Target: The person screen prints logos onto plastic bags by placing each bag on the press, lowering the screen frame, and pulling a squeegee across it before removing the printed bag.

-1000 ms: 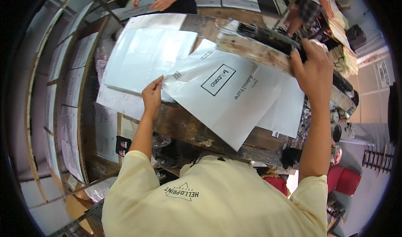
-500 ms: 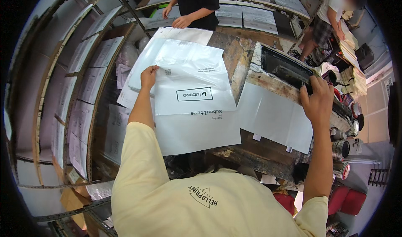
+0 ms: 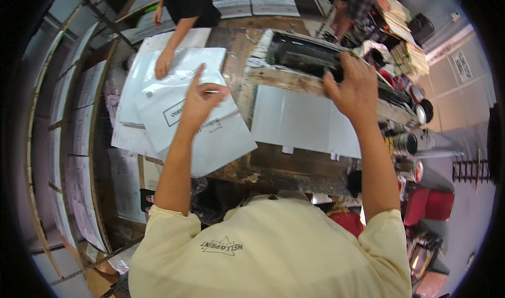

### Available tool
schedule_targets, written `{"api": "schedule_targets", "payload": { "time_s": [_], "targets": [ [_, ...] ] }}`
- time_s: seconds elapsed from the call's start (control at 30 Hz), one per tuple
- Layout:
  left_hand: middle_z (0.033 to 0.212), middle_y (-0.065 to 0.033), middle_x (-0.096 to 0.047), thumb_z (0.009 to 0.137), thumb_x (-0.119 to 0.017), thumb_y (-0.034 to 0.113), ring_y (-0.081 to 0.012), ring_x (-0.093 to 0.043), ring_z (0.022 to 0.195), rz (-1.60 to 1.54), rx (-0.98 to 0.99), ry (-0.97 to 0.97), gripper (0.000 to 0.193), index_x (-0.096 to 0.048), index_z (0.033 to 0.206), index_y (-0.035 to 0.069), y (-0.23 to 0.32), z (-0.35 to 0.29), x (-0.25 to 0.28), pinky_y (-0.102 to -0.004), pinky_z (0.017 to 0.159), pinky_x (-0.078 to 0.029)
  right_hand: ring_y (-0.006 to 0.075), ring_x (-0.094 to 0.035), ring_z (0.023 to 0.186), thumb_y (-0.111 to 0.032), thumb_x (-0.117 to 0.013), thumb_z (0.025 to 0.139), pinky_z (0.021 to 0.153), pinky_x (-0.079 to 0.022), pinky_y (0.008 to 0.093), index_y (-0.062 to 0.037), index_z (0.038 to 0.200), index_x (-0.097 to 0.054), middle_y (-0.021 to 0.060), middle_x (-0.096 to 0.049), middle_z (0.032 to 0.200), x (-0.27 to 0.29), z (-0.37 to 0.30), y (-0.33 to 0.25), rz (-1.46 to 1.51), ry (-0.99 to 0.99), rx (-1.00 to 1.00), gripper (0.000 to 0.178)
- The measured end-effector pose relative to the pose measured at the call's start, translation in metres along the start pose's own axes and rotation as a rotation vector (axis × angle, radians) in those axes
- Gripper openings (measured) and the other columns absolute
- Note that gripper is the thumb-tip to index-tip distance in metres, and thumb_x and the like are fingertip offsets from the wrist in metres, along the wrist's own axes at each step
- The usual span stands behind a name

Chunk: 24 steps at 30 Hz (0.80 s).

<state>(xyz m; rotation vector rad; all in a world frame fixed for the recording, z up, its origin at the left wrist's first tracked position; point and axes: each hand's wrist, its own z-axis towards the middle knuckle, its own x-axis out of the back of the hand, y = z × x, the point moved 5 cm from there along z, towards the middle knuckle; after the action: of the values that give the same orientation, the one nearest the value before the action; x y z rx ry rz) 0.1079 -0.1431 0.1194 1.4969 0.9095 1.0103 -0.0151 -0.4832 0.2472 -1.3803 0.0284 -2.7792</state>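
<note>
My left hand (image 3: pixel 199 100) is over a printed white plastic bag (image 3: pixel 223 145), index finger stretched out and the others partly curled, holding nothing I can see. The bag lies askew over a stack of white sheets (image 3: pixel 129 111) at the left of the table. A co-worker's hand (image 3: pixel 164 64) touches the bag's far part. My right hand (image 3: pixel 356 87) grips the near side of a wooden screen-printing frame (image 3: pixel 286 81), with fingers over its inner edge. Dark ink or mesh shows inside the frame. In front of it lies a blank white sheet (image 3: pixel 307 122) with small tabs at its near edge.
Racks (image 3: pixel 84 140) holding printed white sheets line the left. A worn wooden table (image 3: pixel 236 51) carries the work. Cans (image 3: pixel 405 143) stand close beyond my right forearm. A red chair (image 3: pixel 431 203) is at the lower right. Another person stands at the far right.
My left hand has let go of the bag's left edge and moved over it. The bag has turned and shifted left toward the stack. The co-worker's hand has reached onto it. My right hand stays on the frame.
</note>
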Motion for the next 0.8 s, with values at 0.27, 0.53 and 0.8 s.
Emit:
{"api": "schedule_targets", "payload": {
  "time_s": [0.27,0.53,0.8],
  "targets": [
    [0.12,-0.0141,-0.076,0.07,-0.1,0.034,-0.0232,-0.071,0.112,0.218,0.008,-0.059,0.095,-0.057,0.147,-0.001,-0.051,-0.062,-0.098,-0.0366,0.094,-0.056,0.0305,-0.059,0.103,-0.042,-0.072,0.093,0.088,-0.044,0.0459,-0.008,0.123,-0.069,0.0118,-0.065,0.106,-0.051,-0.108,-0.017,0.059,-0.44,0.065,0.045],
    [0.105,-0.0119,-0.064,0.055,-0.099,0.057,-0.0344,-0.063,0.104,0.81,-0.021,0.041,0.105,-0.066,0.143,0.01,-0.172,-0.089,-0.106,-0.0453,0.09,-0.052,0.0316,-0.06,0.099,-0.036,-0.079,0.088,0.091,-0.05,0.0454,-0.0086,0.118,-0.072,0.0086,-0.064,0.104,-0.154,-0.242,-0.03,0.243,-0.579,-0.007,0.041],
    [0.104,-0.0097,-0.058,0.05,-0.097,0.062,-0.0325,-0.058,0.102,0.931,-0.101,0.063,0.115,-0.064,0.148,0.012,-0.216,-0.089,-0.106,-0.0466,0.09,-0.049,0.0312,-0.06,0.107,-0.032,-0.086,0.081,0.095,-0.054,0.0489,-0.0086,0.126,-0.066,0.0087,-0.063,0.113,-0.201,-0.242,-0.024,0.221,-0.572,0.036,0.055]
  ]
}}
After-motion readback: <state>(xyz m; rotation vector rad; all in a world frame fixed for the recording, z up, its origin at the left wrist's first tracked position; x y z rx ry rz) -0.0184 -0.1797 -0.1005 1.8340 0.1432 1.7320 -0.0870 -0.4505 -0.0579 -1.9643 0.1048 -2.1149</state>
